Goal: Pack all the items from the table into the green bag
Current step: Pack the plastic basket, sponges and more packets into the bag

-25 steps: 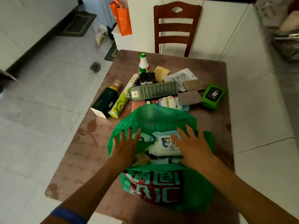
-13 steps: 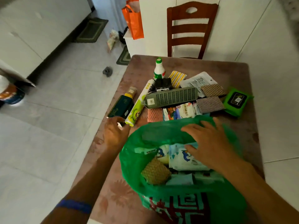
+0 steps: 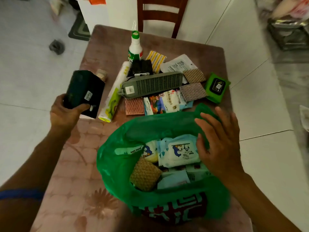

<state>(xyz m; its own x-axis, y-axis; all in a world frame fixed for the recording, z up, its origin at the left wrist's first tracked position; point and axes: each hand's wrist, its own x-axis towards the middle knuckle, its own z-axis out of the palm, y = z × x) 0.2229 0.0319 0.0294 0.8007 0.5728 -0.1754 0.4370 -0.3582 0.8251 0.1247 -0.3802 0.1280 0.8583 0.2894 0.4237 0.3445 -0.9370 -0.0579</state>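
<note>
The green bag [image 3: 115, 168] stands open at the table's near edge, holding baby wipes packs [image 3: 179, 150] and a tan sponge [image 3: 144, 175]. My right hand [image 3: 219, 143] rests on the bag's right rim with fingers spread, holding the mouth apart. My left hand [image 3: 66, 113] grips a dark green box [image 3: 83, 92] lifted off the table, left of the bag. Behind the bag lie a grey perforated tray [image 3: 150, 84], a yellow-green roll [image 3: 115, 96], a white bottle with green cap [image 3: 135, 46], a green wipes pack [image 3: 216, 87], sponges [image 3: 193, 91] and packets [image 3: 161, 102].
The brown patterned table [image 3: 76, 173] drops off to white floor tiles on both sides. A wooden chair [image 3: 160, 14] stands at the far edge. A small jar [image 3: 101, 74] sits behind the dark box. A dark object [image 3: 56, 46] lies on the floor at left.
My left hand left the bag, reached to the dark green box and lifted it off the table. My right hand shifted to the bag's right rim, and the bag's mouth is wider.
</note>
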